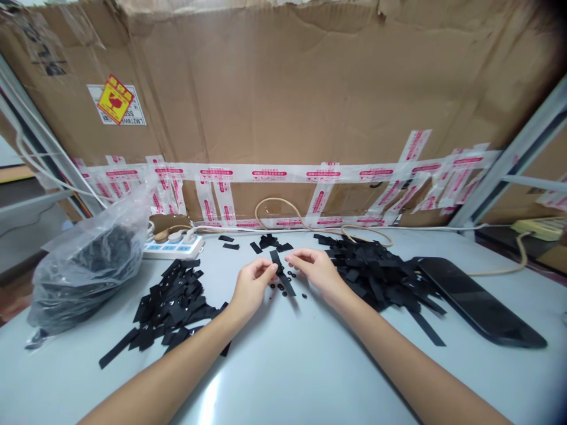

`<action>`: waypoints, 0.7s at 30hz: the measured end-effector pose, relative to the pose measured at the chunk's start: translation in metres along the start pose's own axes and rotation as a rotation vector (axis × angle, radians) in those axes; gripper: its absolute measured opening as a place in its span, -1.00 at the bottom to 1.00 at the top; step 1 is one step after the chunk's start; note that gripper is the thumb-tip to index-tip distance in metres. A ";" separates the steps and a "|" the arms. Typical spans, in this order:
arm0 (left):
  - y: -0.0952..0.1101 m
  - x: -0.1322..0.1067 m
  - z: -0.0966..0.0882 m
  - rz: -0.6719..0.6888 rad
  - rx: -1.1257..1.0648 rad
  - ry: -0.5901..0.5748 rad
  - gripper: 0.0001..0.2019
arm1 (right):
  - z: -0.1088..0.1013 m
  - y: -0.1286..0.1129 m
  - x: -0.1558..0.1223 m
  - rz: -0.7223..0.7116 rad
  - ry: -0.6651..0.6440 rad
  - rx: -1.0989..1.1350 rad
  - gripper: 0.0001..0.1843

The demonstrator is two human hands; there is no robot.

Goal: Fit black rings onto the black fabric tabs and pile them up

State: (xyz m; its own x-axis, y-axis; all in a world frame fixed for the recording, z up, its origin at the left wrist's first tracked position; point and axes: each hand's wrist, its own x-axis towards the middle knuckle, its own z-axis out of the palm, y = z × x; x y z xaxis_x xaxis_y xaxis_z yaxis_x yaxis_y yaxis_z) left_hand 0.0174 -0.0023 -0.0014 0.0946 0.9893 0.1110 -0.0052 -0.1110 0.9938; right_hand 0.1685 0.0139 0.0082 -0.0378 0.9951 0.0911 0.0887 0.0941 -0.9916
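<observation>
A flat black strip (287,284) is pinched between the thumb and fingers of my left hand (254,283), slanting over the middle of the table. Just to its right, my right hand (316,268) has thumb and forefinger closed together near the strip's upper part; anything between those fingertips is too small to make out. Under and around the strip lie several small black rings (280,287). Left of my left hand is a heap of black strips (172,301), some with small shiny spots. A larger heap of black strips (376,271) lies beyond my right hand.
A clear plastic bag (93,265) of black pieces stands at the left, beside a white power strip (175,245). A dark phone-shaped slab (481,301) lies at the right. A beige cable (283,200) runs along the back, before a big cardboard box (283,88).
</observation>
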 end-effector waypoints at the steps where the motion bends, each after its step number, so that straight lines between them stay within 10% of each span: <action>1: 0.000 0.000 0.000 -0.001 0.002 0.003 -0.83 | -0.002 0.000 0.001 -0.010 0.040 -0.024 -0.76; 21: -0.005 0.002 -0.001 0.008 0.038 -0.017 -0.81 | 0.000 -0.004 -0.005 -0.170 -0.048 -0.266 -0.87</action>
State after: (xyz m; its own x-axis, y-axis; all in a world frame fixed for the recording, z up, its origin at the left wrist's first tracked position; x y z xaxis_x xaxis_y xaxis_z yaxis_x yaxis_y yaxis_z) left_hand 0.0162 0.0003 -0.0065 0.1115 0.9867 0.1186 0.0315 -0.1228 0.9919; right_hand 0.1679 0.0082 0.0116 -0.1206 0.9626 0.2427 0.3339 0.2696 -0.9032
